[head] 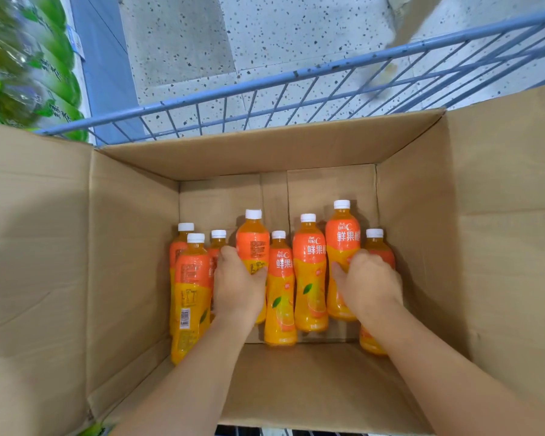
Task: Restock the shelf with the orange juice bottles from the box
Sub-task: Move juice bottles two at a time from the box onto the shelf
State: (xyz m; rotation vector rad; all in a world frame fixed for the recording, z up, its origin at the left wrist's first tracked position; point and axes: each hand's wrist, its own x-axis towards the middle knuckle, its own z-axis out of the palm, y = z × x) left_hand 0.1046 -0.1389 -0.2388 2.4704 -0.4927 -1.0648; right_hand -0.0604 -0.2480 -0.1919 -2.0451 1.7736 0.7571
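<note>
Gripping glossy plastic bottles (253, 243) are left hand (238, 287) and right hand (370, 284).

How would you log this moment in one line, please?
left hand: grips centre-left bottle | right hand: grips centre-right bottle | box: more bottles inside

Matt brown corrugated cardboard box (132, 247), clear glossy plastic orange juice bottles (310, 297) with shiny printed film labels (309, 250), smooth white plastic caps (341, 204), blue-painted metal wire cart (265, 86) with chipped coating, smooth speckled stone-like floor (296, 33), glossy plastic green-labelled bottles (19, 64), blurred
</note>
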